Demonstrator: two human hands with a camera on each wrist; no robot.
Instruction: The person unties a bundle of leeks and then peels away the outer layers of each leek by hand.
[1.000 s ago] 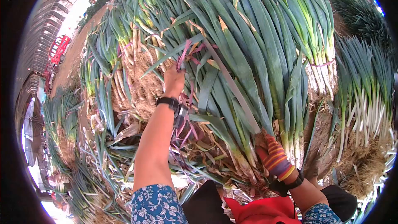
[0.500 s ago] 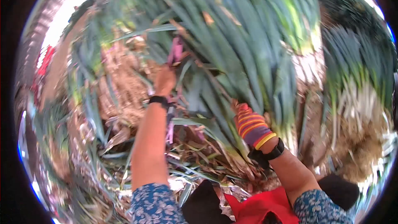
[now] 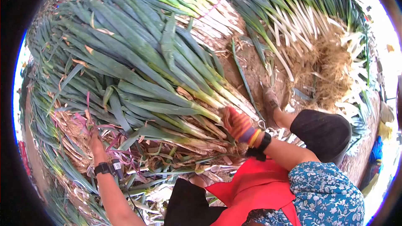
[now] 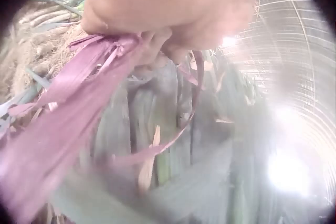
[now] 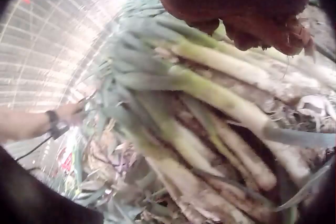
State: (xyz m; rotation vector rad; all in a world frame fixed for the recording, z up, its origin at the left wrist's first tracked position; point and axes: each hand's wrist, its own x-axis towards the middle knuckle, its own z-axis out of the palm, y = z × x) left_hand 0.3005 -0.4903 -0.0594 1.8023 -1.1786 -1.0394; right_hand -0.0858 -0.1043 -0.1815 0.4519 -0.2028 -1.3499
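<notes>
Apparently the work is at the bundling stage: the near leeks (image 3: 142, 73) lie heaped across the middle of the scene, green tops toward the left and far side, pale bases toward the right and near side, and the head view shows no tie around them. On the far side, a tied bundle (image 3: 201, 2) wears a purple band (image 3: 210, 9) around its stalks, which suggests the same finish is meant for these.

Well apart, the two hands seem to have separate jobs. At the left, the left hand (image 3: 96, 144) is clamped on purple strips (image 4: 63, 124), whose loose ends trail from the fist beside the leaves. At the right, the right hand (image 3: 240, 126), in a striped glove (image 3: 245, 130), is at the pale bases with its fingers bent; whether it has closed on any stalk, I cannot tell.

As I judge it, the next move calls for squaring up the bases with the right hand, then separating one strip from the tangle and getting it under the stalks without snagging the leaves. Pulling hard could crease the broad leaves, and stray stalks might slip out before the knot is tight.
</notes>
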